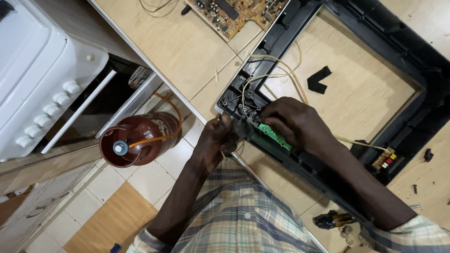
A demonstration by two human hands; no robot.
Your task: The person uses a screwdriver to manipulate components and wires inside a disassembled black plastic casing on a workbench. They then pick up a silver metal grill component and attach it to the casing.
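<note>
A black plastic frame (431,101) of a screen housing lies on a tan counter. My left hand (215,141) grips the frame's near corner at the counter's edge. My right hand (294,122) rests on the frame's near rail, fingers pressing on a small green circuit board (276,137) set in that rail. Thin pale wires (277,67) run from this corner across the frame's opening. A small connector block with red and yellow sockets (386,159) sits on the rail to the right.
A brown circuit board (231,9) lies at the far counter. Loose screws (416,190) and a screwdriver (333,219) lie near my right forearm. Below the counter stand a maroon gas cylinder (137,140) with an orange hose and a white stove (27,80).
</note>
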